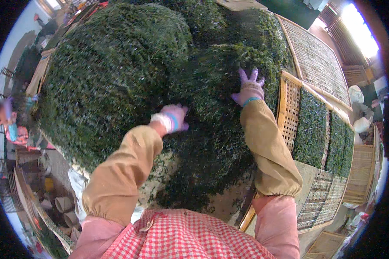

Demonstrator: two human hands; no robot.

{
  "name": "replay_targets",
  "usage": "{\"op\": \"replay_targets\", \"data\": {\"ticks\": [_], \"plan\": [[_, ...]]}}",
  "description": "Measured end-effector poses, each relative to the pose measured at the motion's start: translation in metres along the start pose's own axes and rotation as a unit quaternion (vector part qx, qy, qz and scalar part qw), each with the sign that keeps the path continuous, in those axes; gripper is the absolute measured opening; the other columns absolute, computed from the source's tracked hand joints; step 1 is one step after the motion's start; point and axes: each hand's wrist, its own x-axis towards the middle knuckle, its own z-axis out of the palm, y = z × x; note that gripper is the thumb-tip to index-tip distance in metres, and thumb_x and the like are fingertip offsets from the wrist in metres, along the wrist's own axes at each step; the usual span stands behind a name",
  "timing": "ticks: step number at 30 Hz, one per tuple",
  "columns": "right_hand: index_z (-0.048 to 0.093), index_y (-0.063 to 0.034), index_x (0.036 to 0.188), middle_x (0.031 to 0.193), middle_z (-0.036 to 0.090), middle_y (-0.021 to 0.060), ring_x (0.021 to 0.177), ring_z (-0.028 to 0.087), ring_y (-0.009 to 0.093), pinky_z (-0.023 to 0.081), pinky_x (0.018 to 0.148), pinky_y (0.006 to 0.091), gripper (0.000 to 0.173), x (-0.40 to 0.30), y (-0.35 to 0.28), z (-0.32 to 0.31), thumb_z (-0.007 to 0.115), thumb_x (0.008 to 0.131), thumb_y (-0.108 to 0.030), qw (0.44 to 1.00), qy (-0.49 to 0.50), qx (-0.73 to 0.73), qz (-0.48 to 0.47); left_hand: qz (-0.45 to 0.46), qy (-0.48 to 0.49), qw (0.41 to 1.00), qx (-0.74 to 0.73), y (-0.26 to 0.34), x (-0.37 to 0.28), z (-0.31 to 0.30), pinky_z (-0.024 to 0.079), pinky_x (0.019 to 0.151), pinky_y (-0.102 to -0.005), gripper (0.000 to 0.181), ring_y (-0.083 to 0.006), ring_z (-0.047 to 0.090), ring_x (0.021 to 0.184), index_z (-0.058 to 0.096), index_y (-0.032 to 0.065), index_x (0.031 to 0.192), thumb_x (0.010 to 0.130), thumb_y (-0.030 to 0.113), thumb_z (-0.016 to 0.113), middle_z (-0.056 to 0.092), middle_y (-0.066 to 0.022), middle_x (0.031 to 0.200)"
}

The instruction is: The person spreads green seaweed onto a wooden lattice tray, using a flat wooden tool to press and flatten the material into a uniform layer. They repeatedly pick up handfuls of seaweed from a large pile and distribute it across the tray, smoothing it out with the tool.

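A broad heap of dark green leafy material (116, 74) covers the surface before me. My left hand (175, 117), in a thin purple glove with a white cuff and a blue band, is over the middle of the heap; it is blurred, its fingers bent downward, and whether it grasps any leaves is hidden. Farther right, my right hand (249, 84), gloved in purple with a blue band, lies on the heap with its fingers spread and nothing seen in it. Tan sleeve covers run up both forearms.
Right of the heap, a bamboo-framed woven tray (290, 113) bears green strips; another woven tray (324, 60) lies beyond it. Wooden frames (359, 174) stand farther right. At the far left is another person (16, 129). Round containers (64, 204) stand at lower left.
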Motion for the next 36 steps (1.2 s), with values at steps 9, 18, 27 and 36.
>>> {"op": "replay_targets", "data": {"ticks": [9, 18, 27, 36], "plan": [[0.028, -0.0285, 0.151, 0.160, 0.013, 0.0183, 0.140, 0.027, 0.049, 0.035, 0.113, 0.0469, 0.093, -0.009, 0.009, -0.006, 0.080, 0.075, -0.034, 0.999, 0.024, 0.044, 0.001, -0.025, -0.089, 0.996, 0.011, 0.024, -0.028, 0.086, 0.034, 0.108, -0.0521, 0.077, -0.0349, 0.042, 0.135, 0.045, 0.0134, 0.142, 0.081, 0.056, 0.060, 0.041, -0.0163, 0.149], [0.049, -0.0027, 0.136, 0.135, 0.056, 0.0165, 0.123, 0.055, 0.032, 0.043, 0.104, 0.0427, 0.067, -0.307, 0.012, 0.136, 0.077, 0.082, -0.029, 0.873, 0.015, 0.487, -0.030, 0.101, -0.038, 0.993, -0.045, 0.007, -0.173, 0.159, 0.044, 0.097, -0.0484, 0.063, -0.0353, 0.056, 0.116, 0.060, 0.0120, 0.126, 0.080, 0.055, 0.063, 0.059, -0.0151, 0.127], [0.048, -0.0037, 0.138, 0.124, 0.062, 0.0104, 0.108, 0.060, 0.026, 0.050, 0.092, 0.0423, 0.068, -0.354, -0.006, 0.284, 0.077, 0.083, -0.032, 0.512, -0.276, 0.762, 0.284, -0.244, 0.124, 0.930, -0.246, -0.007, -0.234, 0.165, 0.047, 0.098, -0.0464, 0.074, -0.0412, 0.056, 0.117, 0.043, 0.0118, 0.142, 0.083, 0.049, 0.067, 0.052, -0.0242, 0.134], [0.061, -0.0067, 0.119, 0.106, 0.069, 0.0087, 0.093, 0.066, 0.025, 0.052, 0.089, 0.0419, 0.044, -0.268, -0.083, 0.171, 0.073, 0.079, -0.020, 0.447, -0.342, 0.823, 0.075, -0.020, 0.085, 0.789, -0.608, 0.025, -0.210, 0.129, 0.048, 0.094, -0.0307, 0.054, -0.0160, 0.064, 0.101, 0.054, 0.0010, 0.131, 0.090, 0.031, 0.069, 0.069, -0.0119, 0.111]]}}
